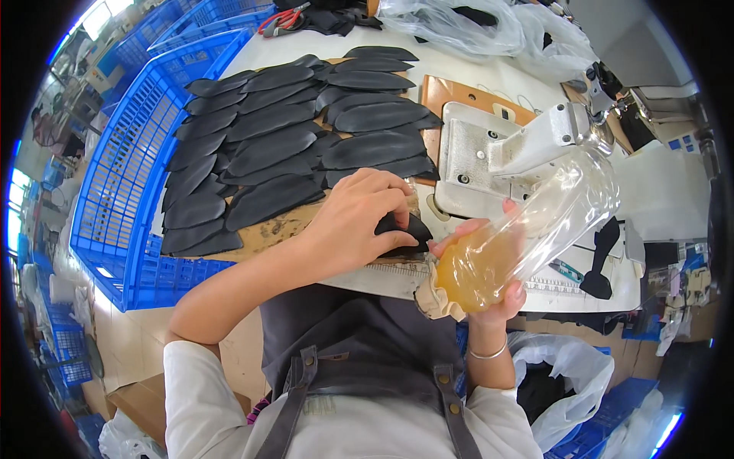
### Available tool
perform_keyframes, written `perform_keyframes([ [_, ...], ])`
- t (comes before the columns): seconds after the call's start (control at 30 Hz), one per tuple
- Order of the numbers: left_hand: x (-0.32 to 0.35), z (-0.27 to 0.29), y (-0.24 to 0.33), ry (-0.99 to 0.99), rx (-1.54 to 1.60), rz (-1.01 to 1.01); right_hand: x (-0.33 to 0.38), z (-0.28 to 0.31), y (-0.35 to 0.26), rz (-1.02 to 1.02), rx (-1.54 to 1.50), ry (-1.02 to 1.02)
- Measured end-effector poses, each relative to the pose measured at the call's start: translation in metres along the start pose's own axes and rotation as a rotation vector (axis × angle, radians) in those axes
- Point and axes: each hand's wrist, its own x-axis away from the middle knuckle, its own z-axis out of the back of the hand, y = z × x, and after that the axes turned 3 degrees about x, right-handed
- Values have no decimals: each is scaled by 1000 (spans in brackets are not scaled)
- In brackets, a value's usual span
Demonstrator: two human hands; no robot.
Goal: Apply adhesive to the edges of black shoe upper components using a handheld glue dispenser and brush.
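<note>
My left hand point(365, 213) is closed with bent fingers and thumb on the near edge of a black piece point(407, 234), at the front right corner of a stained brown board point(271, 232). Beside it, my right hand point(508, 300) grips a clear plastic bottle point(527, 237) from below. The bottle is tilted, its neck end low and toward my left hand, and yellowish liquid gathers there. Tan wrapping point(437, 294) surrounds that end. Many flat, black, leaf-shaped pieces point(275, 153) lie overlapping in rows on the board.
A white sewing machine point(527, 149) stands right of the board. A blue plastic crate point(126, 187) borders the left side. Red-handled scissors point(283, 21) and clear plastic bags point(459, 29) lie at the back. A teal pen-like tool point(567, 271) and black shaped parts point(600, 264) lie at right.
</note>
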Motion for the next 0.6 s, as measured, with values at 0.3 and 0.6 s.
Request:
perform_keyframes([
  [0.3,-1,-2,-1,-9,23,-29,1,-5,2,-20,-109,-55],
  [0.6,1,-9,-1,45,-4,-87,8,2,4,-32,-45,-61],
])
